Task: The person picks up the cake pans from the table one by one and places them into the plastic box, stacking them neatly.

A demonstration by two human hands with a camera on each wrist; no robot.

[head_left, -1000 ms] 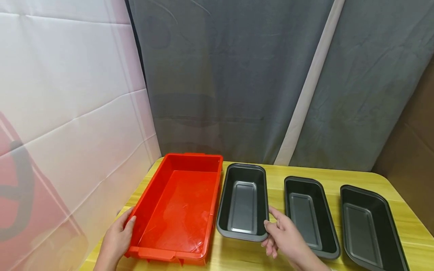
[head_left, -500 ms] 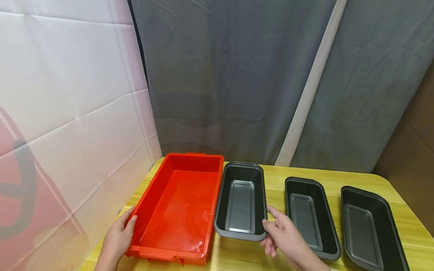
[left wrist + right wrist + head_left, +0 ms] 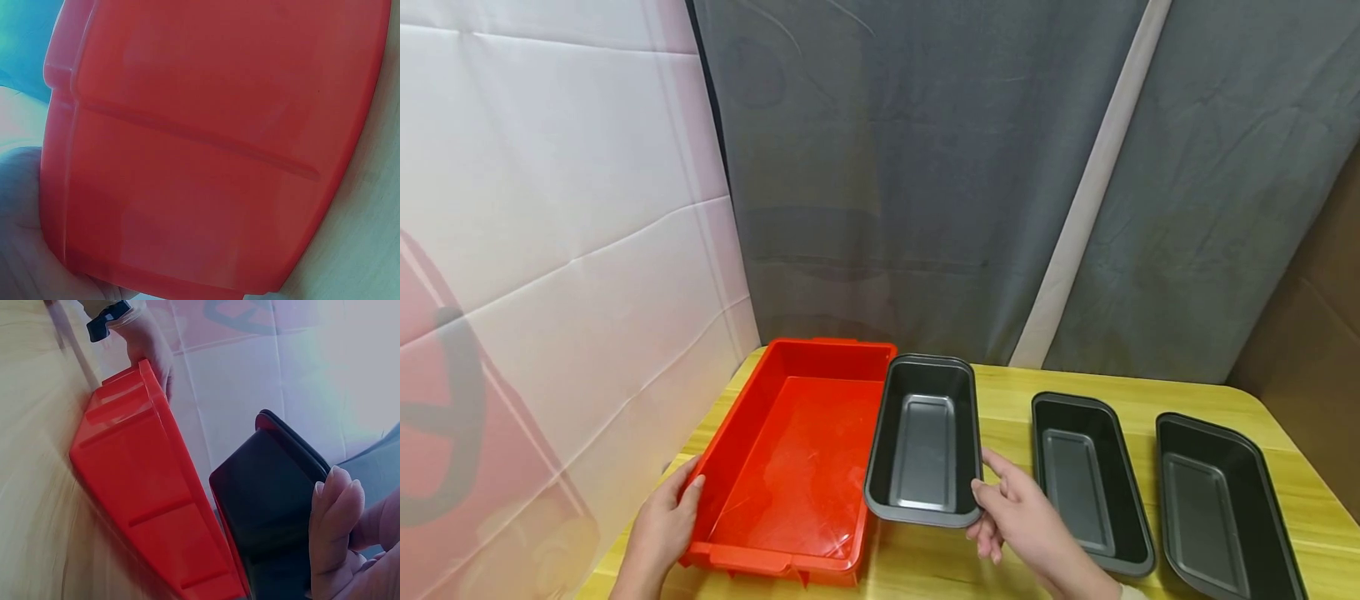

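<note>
A black loaf pan (image 3: 925, 450) hangs above the table, its left rim overlapping the right wall of a red plastic tray (image 3: 790, 467). My right hand (image 3: 1022, 517) pinches the pan's near right corner, thumb on the rim and fingers beneath. From the right wrist view, the raised loaf pan (image 3: 269, 494) is tilted beside the tray's outer wall (image 3: 144, 469). My left hand (image 3: 662, 517) grips the tray's near left rim, thumb over the top edge; its other fingers are hidden by the wall. The left wrist view shows the tray's outer wall (image 3: 206, 144) close up.
Two more black loaf pans stand on the wooden table to the right, a middle pan (image 3: 1090, 475) and a far right pan (image 3: 1217, 500). A grey curtain (image 3: 925, 183) hangs behind the table (image 3: 1007, 375), and a white cloth wall (image 3: 580, 208) borders the left.
My right hand has moved the loaf pan left and slightly up, so it now overlaps the tray's right rim. My left hand and the tray stay in place.
</note>
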